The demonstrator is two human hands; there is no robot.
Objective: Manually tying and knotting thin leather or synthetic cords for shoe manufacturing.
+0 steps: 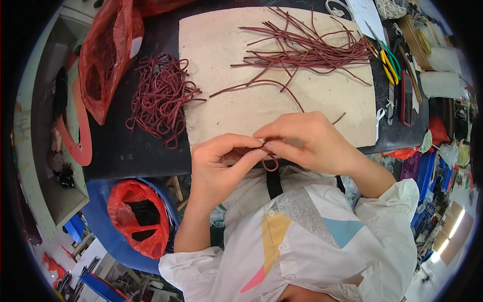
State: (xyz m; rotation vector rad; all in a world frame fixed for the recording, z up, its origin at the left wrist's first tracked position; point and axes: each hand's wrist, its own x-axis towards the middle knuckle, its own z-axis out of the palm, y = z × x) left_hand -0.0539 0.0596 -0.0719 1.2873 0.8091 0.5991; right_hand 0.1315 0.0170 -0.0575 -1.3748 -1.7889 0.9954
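Close in front of my body, over the near edge of the table, a dark red cord [272, 168] hangs in a small loop below my fingertips. My left hand [221, 163] pinches it between thumb and forefinger. From the other side my right hand [309, 143] grips the same cord, its fingertips touching those of the left. The fingers hide where the cord crosses. Just beyond them lies a pale cream board [226, 116]. Many straight cut cords [307, 53] are spread in a bundle across its far part. One longer cord [261, 82] curves toward my right hand.
Left of the board sits a tangled heap of looped cords [161, 95]. A red plastic bag [108, 60] stands at the far left. Yellow-handled pliers [389, 70] and green-handled scissors [391, 55] lie at the right. A blue tub [100, 211] with a red bag [123, 201] is at lower left.
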